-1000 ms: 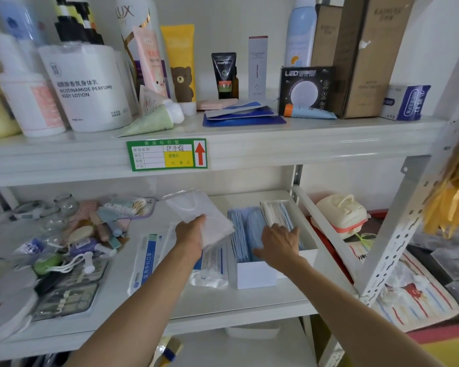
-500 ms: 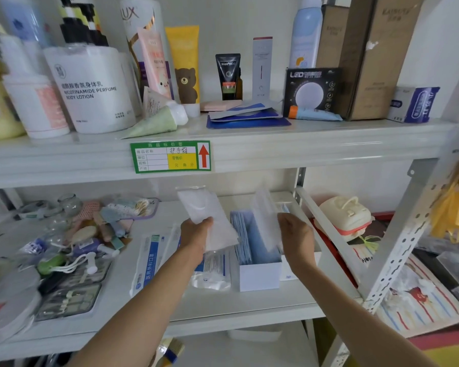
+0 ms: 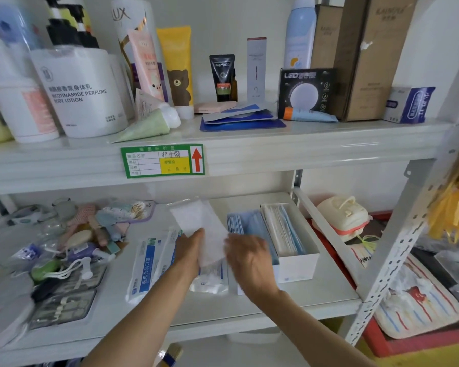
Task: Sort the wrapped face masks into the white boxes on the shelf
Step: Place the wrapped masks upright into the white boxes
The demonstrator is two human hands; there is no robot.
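My left hand point(image 3: 190, 250) grips a small stack of white wrapped face masks point(image 3: 196, 221) from below, tilted up over the lower shelf point(image 3: 302, 300). My right hand point(image 3: 249, 258) is at the stack's right edge, its thumb and fingers pinching it. Just right of my hands stand two open white boxes. The left box point(image 3: 236, 287) holds blue masks point(image 3: 247, 226) on edge. The right box point(image 3: 300, 266) holds wrapped white and blue masks point(image 3: 281, 229). Flat printed mask packs point(image 3: 146, 266) lie under my left forearm.
Small toiletries and a nail kit point(image 3: 64, 305) crowd the lower shelf's left side. Bottles, tubes and cartons fill the upper shelf, with a green price label point(image 3: 162, 161) on its edge. A perforated metal upright point(image 3: 398, 247) slants at the right.
My right hand left the boxes with a wrapped mask, moved left, and now meets the stack in my left hand. The left hand has stayed nearly in place.
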